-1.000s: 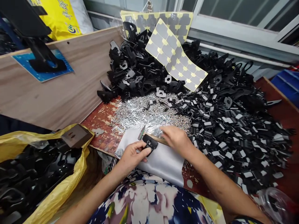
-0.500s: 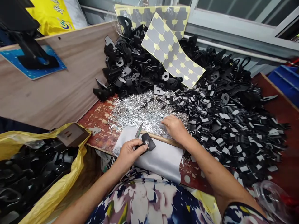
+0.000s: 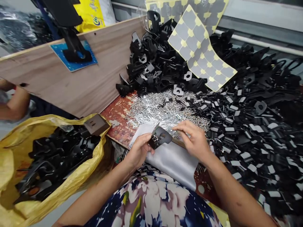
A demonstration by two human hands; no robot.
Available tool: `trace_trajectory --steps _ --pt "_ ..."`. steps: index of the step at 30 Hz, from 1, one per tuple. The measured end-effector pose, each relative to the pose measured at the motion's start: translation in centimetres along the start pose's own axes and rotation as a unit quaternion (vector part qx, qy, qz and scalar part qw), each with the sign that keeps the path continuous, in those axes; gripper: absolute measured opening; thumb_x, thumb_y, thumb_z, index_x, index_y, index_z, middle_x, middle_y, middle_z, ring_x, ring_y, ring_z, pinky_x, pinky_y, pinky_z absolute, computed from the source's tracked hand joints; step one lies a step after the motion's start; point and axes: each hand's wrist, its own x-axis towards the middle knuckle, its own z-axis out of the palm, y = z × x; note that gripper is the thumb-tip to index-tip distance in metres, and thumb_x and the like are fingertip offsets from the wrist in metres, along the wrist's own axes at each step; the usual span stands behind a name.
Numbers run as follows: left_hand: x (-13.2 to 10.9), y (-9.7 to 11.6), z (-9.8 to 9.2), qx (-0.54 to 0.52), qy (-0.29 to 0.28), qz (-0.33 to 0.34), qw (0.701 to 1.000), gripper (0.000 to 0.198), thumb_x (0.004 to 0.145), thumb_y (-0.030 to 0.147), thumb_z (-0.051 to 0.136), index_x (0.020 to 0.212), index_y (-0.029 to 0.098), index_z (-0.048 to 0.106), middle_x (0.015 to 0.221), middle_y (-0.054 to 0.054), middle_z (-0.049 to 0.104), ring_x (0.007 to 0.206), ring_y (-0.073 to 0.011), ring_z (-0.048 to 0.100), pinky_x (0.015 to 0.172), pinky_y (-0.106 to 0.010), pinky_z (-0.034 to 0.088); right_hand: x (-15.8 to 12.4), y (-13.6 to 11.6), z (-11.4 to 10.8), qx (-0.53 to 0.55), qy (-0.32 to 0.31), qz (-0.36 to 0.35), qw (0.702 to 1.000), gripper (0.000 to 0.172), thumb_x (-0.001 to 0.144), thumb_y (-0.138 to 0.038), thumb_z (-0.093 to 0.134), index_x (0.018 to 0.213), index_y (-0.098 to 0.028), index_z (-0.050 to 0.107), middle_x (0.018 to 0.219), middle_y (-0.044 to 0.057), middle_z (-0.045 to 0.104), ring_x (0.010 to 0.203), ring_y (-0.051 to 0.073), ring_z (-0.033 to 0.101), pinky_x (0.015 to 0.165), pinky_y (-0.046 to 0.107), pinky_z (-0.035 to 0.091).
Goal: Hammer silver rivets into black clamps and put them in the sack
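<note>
My left hand (image 3: 139,150) is closed on a black plastic clip (image 3: 165,136) with an oval hole and a small metal spring at its near end. To its right, my right hand (image 3: 194,140) has thumb and forefinger pinched together; what lies between them is too small to make out. Behind the clip lies a hammer, its wooden handle (image 3: 178,143) partly covered by the clip and my right hand. Under both hands a shiny grey sheet (image 3: 174,160) drapes over the table edge. Just beyond is a heap of silver metal pins and springs (image 3: 156,108).
Black plastic parts (image 3: 236,138) with grey pads heap up at right, with larger ones (image 3: 156,63) behind. Pad sheets (image 3: 201,47) lie on top. A wooden board (image 3: 104,63) stands at left, above a yellow sack (image 3: 101,154) of black parts. Another person's arm (image 3: 17,104) shows at far left.
The view has swung left. My left hand has turned the clip so its hole points right, and my right hand has come back from the pin heap towards the clip.
</note>
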Motion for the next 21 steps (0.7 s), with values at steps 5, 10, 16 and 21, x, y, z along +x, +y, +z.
trace_trajectory --steps 5,10,16,21 --pt "0.6 -0.4 0.7 -0.036 0.010 -0.005 0.999 0.039 0.075 0.054 0.081 0.072 0.015 0.075 0.072 -0.004 0.062 0.060 -0.0131 0.050 0.042 -0.022 0.041 -1.4 -6.1 1.7 0.055 0.023 -0.028 0.998 0.025 0.099 -0.015 0.058 0.116 -0.030 0.070 0.094 0.001 0.071 0.085 0.019 0.067 0.075 0.036 0.055" --pt "0.5 -1.0 1.2 -0.067 0.016 -0.013 0.998 0.030 0.070 0.041 0.089 0.076 0.016 0.073 0.073 0.000 0.062 0.059 -0.0103 0.049 0.043 -0.019 0.040 -1.1 -6.5 3.6 0.035 0.030 -0.049 0.998 0.019 0.100 -0.016 0.057 0.107 -0.028 0.069 0.089 0.000 0.071 0.081 0.018 0.066 0.075 0.036 0.055" --pt "0.3 -1.5 0.8 -0.067 0.025 -0.009 0.997 0.035 0.073 0.045 0.088 0.081 0.015 0.073 0.074 0.000 0.064 0.057 -0.0100 0.051 0.047 -0.022 0.045 -1.3 -6.4 4.0 -0.032 0.023 -0.076 0.996 0.020 0.103 -0.014 0.048 0.100 -0.025 0.064 0.086 0.003 0.068 0.082 0.019 0.062 0.074 0.037 0.052" --pt "0.4 -2.0 0.7 -0.092 0.018 -0.011 0.996 0.032 0.076 0.043 0.086 0.079 0.015 0.070 0.072 0.001 0.060 0.059 -0.0109 0.052 0.048 -0.022 0.046 -1.6 -7.1 4.3 -0.152 0.031 -0.140 0.978 0.022 0.102 -0.012 0.045 0.103 -0.022 0.064 0.087 0.006 0.067 0.082 0.022 0.058 0.073 0.037 0.050"
